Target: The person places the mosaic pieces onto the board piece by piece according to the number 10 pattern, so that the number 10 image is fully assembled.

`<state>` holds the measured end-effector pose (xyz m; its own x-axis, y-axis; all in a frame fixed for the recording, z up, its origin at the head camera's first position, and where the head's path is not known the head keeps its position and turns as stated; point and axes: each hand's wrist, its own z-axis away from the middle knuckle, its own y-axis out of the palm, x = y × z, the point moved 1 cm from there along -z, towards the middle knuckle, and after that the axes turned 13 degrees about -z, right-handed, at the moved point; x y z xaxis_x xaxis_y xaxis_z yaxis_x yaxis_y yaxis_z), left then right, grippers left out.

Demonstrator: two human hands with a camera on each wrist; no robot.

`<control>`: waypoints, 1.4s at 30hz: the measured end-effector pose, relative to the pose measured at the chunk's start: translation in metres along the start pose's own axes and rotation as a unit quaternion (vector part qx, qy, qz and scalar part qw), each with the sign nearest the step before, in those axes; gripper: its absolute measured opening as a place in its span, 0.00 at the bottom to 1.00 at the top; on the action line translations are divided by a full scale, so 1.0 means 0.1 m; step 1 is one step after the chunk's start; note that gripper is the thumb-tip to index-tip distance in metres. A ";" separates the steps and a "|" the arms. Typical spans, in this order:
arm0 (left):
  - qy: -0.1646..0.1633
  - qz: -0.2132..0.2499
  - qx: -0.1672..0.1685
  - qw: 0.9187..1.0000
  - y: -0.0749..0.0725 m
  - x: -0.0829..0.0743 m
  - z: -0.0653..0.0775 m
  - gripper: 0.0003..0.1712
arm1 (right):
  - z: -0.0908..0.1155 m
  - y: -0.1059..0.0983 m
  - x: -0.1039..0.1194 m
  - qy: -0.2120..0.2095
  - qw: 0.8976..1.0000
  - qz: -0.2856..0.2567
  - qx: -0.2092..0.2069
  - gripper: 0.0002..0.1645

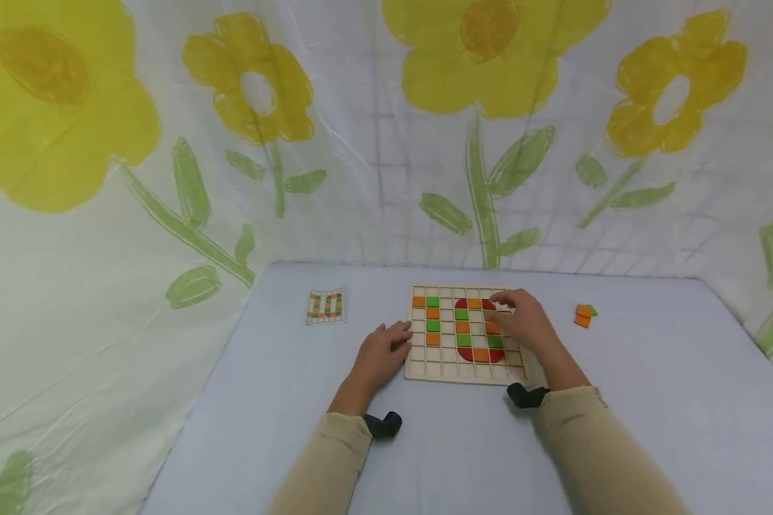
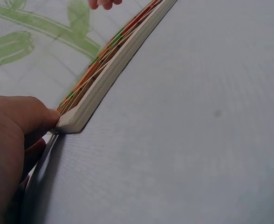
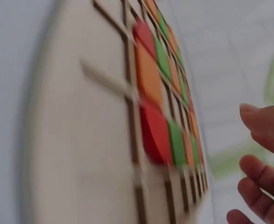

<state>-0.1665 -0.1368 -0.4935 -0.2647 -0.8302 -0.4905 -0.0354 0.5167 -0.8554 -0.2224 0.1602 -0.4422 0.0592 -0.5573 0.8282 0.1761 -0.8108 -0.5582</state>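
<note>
A wooden grid board (image 1: 451, 369) lies on the table with square orange and green tiles and rounded red tiles in its cells. On the right, the tiles form a ring, with a red tile (image 1: 466, 354) at its lower left corner; a shorter figure of orange and green tiles (image 1: 432, 325) is on the left. My left hand (image 1: 377, 355) rests at the board's left edge, its thumb (image 2: 37, 114) against the near corner. Above the ring's right side hovers my right hand (image 1: 525, 323), thumb and fingers apart in the right wrist view, holding nothing.
A small pattern card (image 1: 326, 306) lies on the table to the left of the board. To the right is a little pile of loose orange and green tiles (image 1: 583, 315). Behind the table hangs a white curtain (image 1: 354, 236) with yellow flowers.
</note>
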 end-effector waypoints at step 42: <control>-0.023 0.006 0.009 1.000 0.02 -0.01 -0.04 0.18 | 0.30 -1.18 -1.02 0.131 0.991 0.030 -0.012 0.35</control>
<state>-0.1700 -0.1345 -0.4943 -0.2203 -0.8332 -0.5072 -0.0149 0.5228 -0.8523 -0.2198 0.3180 -0.4597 -0.1892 -0.6287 0.7542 0.1569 -0.7776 -0.6089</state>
